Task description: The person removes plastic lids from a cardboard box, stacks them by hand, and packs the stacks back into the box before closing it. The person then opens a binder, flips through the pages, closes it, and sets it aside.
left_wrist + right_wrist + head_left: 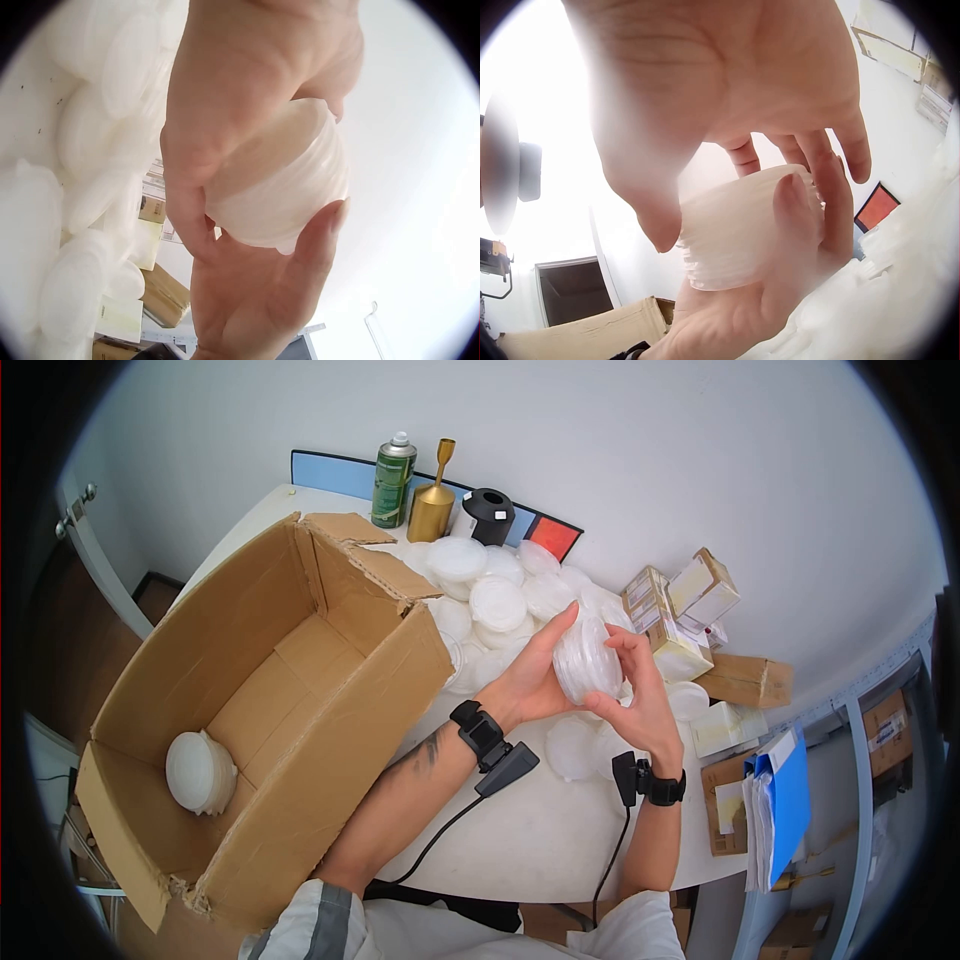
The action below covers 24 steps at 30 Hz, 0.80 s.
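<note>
Lids (586, 662) are held in a stack over the bench (500, 850), between the left hand (538, 685) and right hand (648, 712), their part-bent fingers curled round it. Light, even pressure should keep the rims aligned; uneven squeezing could fan the stack.

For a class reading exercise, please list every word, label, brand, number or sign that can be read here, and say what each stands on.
No text can be read with certainty.
Green spray can: print on its label, too small to read.
Small boxes by the wall: printed marks, too small and blurred.
Carton on the shelf: a label, unreadable.
Held stack of white plastic pieces: no lettering shows.
</note>
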Tool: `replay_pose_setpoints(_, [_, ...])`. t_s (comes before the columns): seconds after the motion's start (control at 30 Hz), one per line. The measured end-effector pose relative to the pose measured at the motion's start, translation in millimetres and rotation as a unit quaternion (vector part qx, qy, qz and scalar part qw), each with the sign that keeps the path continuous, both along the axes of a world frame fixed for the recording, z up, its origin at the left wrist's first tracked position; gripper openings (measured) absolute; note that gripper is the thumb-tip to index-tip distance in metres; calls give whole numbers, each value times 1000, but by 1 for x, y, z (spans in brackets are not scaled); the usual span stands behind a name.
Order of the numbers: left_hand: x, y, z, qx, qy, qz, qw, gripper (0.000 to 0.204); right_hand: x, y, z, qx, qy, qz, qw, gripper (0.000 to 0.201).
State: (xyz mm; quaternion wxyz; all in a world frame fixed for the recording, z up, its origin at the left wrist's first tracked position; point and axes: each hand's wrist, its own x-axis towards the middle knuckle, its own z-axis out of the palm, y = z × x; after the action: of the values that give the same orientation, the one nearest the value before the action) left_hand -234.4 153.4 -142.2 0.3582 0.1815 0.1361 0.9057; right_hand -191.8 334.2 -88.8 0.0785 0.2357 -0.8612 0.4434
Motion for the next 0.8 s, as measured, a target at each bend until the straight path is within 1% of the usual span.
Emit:
replay_pose_setpoints(0.03, [1, -1, 3, -1, -4, 9, 1000, 71, 2, -4, 2, -1, -4, 9, 1000, 79])
replay_pose_setpoints(0.07, [3, -1, 7, 30, -42, -1, 999, 70, 6, -8, 8, 78, 70, -14, 994, 81])
replay_pose_setpoints(0.1, [2, -4, 9, 61, -81, 0, 995, 70, 7, -16, 12, 150, 143, -28, 978, 84])
replay_pose_setpoints(0.13, [0, -4, 6, 70, -84, -8, 994, 70, 8, -19, 9, 164, 188, -37, 968, 86])
replay_pose_setpoints(0.17, [-5, -1, 0, 80, -89, -3, 993, 70, 12, -27, 10, 181, 203, -55, 961, 84])
replay_pose_setpoints(0.2, [-10, 4, -8, 107, -70, -26, 991, 70, 8, -23, 6, 190, 232, -50, 953, 81])
replay_pose_setpoints(0.23, [-12, 7, -9, 110, -67, -33, 991, 70, 8, -21, 4, 170, 203, -38, 964, 77])
replay_pose_setpoints(0.27, [-8, 4, -4, 85, -30, -39, 995, 78, 9, -18, 5, 172, 208, -33, 962, 71])
replay_pose_setpoints(0.33, [-11, 3, -6, 45, 10, -49, 998, 101, 14, -11, 12, 175, 215, -53, 959, 60])
replay_pose_setpoints(0.37, [-8, -2, -4, 50, 11, -31, 998, 101, 3, 14, 3, 144, 218, -78, 962, 56])
replay_pose_setpoints(0.4, [-6, -6, -1, 46, 40, -48, 997, 110, -3, 30, 1, 77, 192, -90, 974, 52])
replay_pose_setpoints(0.43, [-7, -7, -1, 43, 69, -68, 994, 120, -1, 35, 7, 32, 146, -150, 977, 51])
replay_pose_setpoints(0.47, [-8, -6, -1, 49, 71, -57, 995, 120, -7, 42, 13, 3, 154, -137, 978, 53])
replay_pose_setpoints(0.53, [-9, -12, 2, 58, 88, -77, 991, 127, -5, 30, 36, -77, 148, -188, 968, 55])
replay_pose_setpoints(0.57, [-8, -14, 2, 60, 68, -73, 993, 122, -4, 20, 51, -73, 147, -179, 970, 55])
replay_pose_setpoints(0.63, [-13, -13, -4, 76, 58, -62, 993, 123, 4, -18, 86, -200, 103, -82, 971, 55])
replay_pose_setpoints(0.67, [-6, -23, -1, 88, 47, -60, 993, 125, 19, -55, 102, -103, 145, -27, 984, 54])
replay_pose_setpoints(0.7, [0, -29, 1, 89, -10, -56, 994, 102, 40, -105, 115, -7, 184, 27, 982, 53])
replay_pose_setpoints(0.73, [38, -70, 14, 88, -14, -56, 994, 102, 55, -154, 125, 94, 215, 150, 960, 52])
replay_pose_setpoints(0.77, [15, -53, -6, 84, -18, -44, 995, 101, 76, -231, 146, 225, 242, 313, 890, 55])
replay_pose_setpoints(0.8, [11, -55, -17, 79, -21, -33, 996, 100, 74, -282, 143, 225, 296, 441, 817, 61])
